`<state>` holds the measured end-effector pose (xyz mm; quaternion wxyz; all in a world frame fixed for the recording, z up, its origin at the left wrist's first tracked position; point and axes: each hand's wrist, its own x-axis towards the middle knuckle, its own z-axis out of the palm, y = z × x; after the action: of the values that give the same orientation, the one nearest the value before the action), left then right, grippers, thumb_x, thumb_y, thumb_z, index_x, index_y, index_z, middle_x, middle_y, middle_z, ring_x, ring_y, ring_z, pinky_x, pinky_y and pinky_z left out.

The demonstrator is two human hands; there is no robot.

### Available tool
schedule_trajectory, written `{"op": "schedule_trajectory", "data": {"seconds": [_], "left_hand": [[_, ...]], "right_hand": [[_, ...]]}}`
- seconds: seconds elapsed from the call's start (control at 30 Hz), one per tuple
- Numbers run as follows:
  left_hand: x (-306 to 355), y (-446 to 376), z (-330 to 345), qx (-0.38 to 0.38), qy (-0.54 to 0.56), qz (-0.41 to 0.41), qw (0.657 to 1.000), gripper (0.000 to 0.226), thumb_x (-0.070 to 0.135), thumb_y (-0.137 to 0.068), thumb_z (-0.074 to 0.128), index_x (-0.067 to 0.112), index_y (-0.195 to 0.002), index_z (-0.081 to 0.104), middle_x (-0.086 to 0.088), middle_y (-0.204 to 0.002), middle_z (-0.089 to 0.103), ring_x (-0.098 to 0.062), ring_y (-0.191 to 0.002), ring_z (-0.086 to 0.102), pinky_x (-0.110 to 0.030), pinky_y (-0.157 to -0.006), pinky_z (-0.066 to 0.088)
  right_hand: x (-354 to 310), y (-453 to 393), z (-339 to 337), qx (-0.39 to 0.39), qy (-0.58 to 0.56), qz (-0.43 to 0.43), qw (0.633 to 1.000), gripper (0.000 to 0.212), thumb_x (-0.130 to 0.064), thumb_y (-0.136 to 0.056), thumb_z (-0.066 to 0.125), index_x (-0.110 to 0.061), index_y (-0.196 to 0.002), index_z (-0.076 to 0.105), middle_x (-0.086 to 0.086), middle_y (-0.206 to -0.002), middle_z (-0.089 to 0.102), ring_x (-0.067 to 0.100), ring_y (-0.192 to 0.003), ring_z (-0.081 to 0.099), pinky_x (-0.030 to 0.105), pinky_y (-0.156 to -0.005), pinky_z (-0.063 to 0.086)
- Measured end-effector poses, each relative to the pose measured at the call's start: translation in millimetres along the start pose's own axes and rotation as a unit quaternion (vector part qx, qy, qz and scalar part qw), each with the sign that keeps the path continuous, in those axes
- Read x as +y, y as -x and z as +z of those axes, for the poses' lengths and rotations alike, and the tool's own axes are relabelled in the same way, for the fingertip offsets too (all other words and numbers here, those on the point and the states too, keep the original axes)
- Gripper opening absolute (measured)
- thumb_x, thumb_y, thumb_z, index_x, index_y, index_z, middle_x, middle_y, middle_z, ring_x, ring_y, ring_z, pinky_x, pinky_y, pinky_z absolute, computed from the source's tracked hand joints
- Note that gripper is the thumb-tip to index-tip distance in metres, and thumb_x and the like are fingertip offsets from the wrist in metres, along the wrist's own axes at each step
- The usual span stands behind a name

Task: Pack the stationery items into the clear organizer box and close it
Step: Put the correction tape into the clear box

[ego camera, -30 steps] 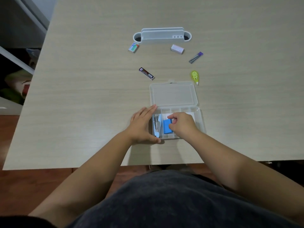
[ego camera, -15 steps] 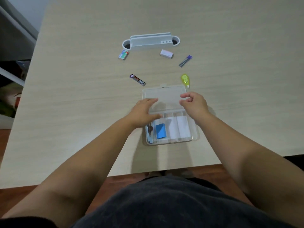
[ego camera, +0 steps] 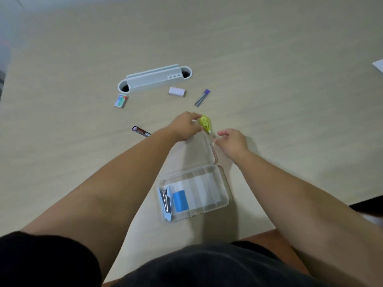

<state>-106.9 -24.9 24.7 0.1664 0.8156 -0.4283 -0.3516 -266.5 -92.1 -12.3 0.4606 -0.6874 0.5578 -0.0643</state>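
Observation:
The clear organizer box (ego camera: 224,188) lies open near the table's front edge, its lid (ego camera: 200,151) flat behind it. Inside are a light-blue stapler (ego camera: 165,201), a blue pad (ego camera: 180,200) and white pieces. A yellow correction tape (ego camera: 205,123) lies at the lid's far right corner. My left hand (ego camera: 185,126) reaches over the lid, with thumb and forefinger spread around the tape's left side, touching it. My right hand (ego camera: 233,141) hovers by the lid's right edge with fingers apart and nothing in it.
On the table beyond lie a black lead case (ego camera: 141,131), a small green-blue box (ego camera: 120,100), a white eraser (ego camera: 176,92) and a purple-capped lead tube (ego camera: 202,97). A white pen holder (ego camera: 154,78) stands farther back. A white sheet edge (ego camera: 378,66) shows at far right.
Both hands have left the box base and moved forward over the lid. My left hand has reached the yellow correction tape; my right hand has shifted to the lid's right edge.

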Motion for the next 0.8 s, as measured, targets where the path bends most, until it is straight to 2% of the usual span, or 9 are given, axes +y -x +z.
{"op": "schedule_trajectory", "data": {"seconds": [0.13,0.27,0.33,0.4,0.47,0.53,0.63,0.7,0.8], "left_hand": [[6.1,-25.4,5.1,-0.015,-0.068,0.005,0.998,0.053,0.012,-0.09,0.052,0.014,-0.143,0.045,-0.018,-0.144,0.042,-0.035,-0.131,0.045,-0.038,-0.11,0.035],[2.4,-43.4,10.6,-0.015,-0.083,0.025,0.996,0.056,0.005,-0.087,0.05,0.017,-0.142,0.047,-0.013,-0.143,0.042,-0.033,-0.13,0.046,-0.034,-0.113,0.032],[2.3,-50.4,11.3,-0.009,-0.076,0.031,0.997,0.056,0.006,-0.086,0.055,0.017,-0.14,0.049,-0.013,-0.138,0.044,-0.029,-0.126,0.048,-0.025,-0.107,0.03],[3.7,-55.4,11.7,-0.01,-0.074,0.039,0.996,0.054,0.005,-0.084,0.06,0.015,-0.136,0.054,-0.015,-0.13,0.046,-0.026,-0.119,0.051,-0.016,-0.095,0.031],[2.2,-58.0,12.3,-0.003,-0.074,0.045,0.996,0.05,0.005,-0.081,0.063,0.015,-0.13,0.059,-0.013,-0.123,0.049,-0.025,-0.111,0.054,-0.012,-0.085,0.03],[-0.9,-59.3,11.7,0.011,-0.068,0.044,0.997,0.046,0.008,-0.079,0.067,0.015,-0.124,0.063,-0.009,-0.114,0.05,-0.024,-0.101,0.058,-0.013,-0.082,0.033],[-3.3,-54.3,9.4,0.034,-0.043,0.046,0.997,0.043,0.013,-0.076,0.072,0.015,-0.118,0.065,-0.007,-0.11,0.055,-0.016,-0.084,0.057,-0.018,-0.081,0.042],[-4.3,-47.5,6.7,0.066,-0.014,0.048,0.997,0.04,0.016,-0.074,0.076,0.016,-0.113,0.067,-0.003,-0.104,0.057,-0.012,-0.076,0.057,-0.021,-0.079,0.049],[-6.7,-31.1,4.8,0.102,0.028,0.052,0.993,0.037,0.021,-0.071,0.083,0.014,-0.103,0.067,-0.003,-0.101,0.062,-0.008,-0.07,0.057,-0.013,-0.066,0.047]], "right_hand": [[0.9,-8.9,6.6,-0.014,0.027,-0.023,0.999,0.036,-0.017,-0.082,0.066,-0.006,-0.116,0.066,0.012,-0.109,0.071,0.026,-0.103,0.065,0.019,-0.082,0.042],[0.7,-23.5,12.8,-0.019,0.06,-0.048,0.997,0.043,-0.021,-0.079,0.071,-0.009,-0.119,0.065,0.013,-0.102,0.068,0.03,-0.102,0.064,0.032,-0.093,0.05],[-1.5,-28.1,15.6,-0.014,0.081,-0.064,0.995,0.041,-0.023,-0.079,0.072,-0.011,-0.117,0.066,0.015,-0.107,0.066,0.03,-0.1,0.063,0.034,-0.091,0.05],[-1.5,-33.3,17.4,-0.008,0.093,-0.077,0.993,0.036,-0.021,-0.08,0.071,-0.012,-0.115,0.067,0.015,-0.108,0.064,0.03,-0.097,0.063,0.033,-0.089,0.05],[-0.7,-37.7,17.0,0.003,0.097,-0.08,0.992,0.03,-0.019,-0.082,0.069,-0.01,-0.11,0.069,0.014,-0.109,0.062,0.029,-0.094,0.064,0.033,-0.088,0.051],[0.7,-43.8,14.9,0.013,0.081,-0.077,0.994,0.023,-0.016,-0.083,0.067,-0.009,-0.104,0.072,0.013,-0.108,0.062,0.028,-0.091,0.066,0.028,-0.086,0.05],[0.4,-50.1,7.2,0.024,0.005,-0.067,0.997,0.019,-0.01,-0.084,0.067,-0.007,-0.1,0.074,0.01,-0.098,0.07,0.019,-0.08,0.067,0.017,-0.074,0.047],[-4.1,-51.5,1.5,0.001,-0.113,-0.022,0.993,0.022,-0.006,-0.085,0.065,-0.002,-0.105,0.071,0.005,-0.085,0.07,0.01,-0.067,0.062,0.01,-0.062,0.048],[-11.7,-49.3,-4.3,-0.057,-0.303,0.042,0.95,0.025,-0.004,-0.088,0.062,-0.001,-0.113,0.065,0.004,-0.081,0.068,0.01,-0.066,0.062,0.013,-0.062,0.053]]}}
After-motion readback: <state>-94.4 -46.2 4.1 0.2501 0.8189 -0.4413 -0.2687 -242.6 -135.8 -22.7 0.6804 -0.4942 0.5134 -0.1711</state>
